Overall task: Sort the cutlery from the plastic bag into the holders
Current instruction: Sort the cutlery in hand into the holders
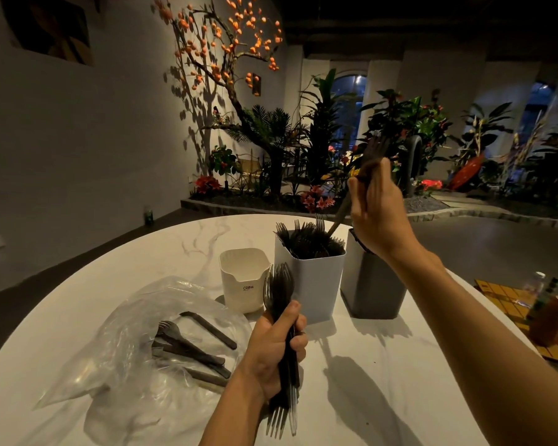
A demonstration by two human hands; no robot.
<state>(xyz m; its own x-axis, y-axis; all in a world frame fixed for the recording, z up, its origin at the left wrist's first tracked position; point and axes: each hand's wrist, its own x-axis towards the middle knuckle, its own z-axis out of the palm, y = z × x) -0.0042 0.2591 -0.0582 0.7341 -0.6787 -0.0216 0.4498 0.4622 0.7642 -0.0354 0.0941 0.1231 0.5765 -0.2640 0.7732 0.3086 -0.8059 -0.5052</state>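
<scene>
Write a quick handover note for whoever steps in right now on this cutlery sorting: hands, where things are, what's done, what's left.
Left hand: grips a mixed bundle of black cutlery, spoon heads up, fork tines down.
Right hand: holds one black fork raised above the holders, handle angled down toward the white holder.
White holder: already packed with forks.
Grey holder: beside it on the right; contents not visible.
Small cream holder: looks empty.
Plastic bag: on the table, a few pieces inside, including a fork and knives.
Left: place the fork, sort the bundle, empty the bag.
</scene>
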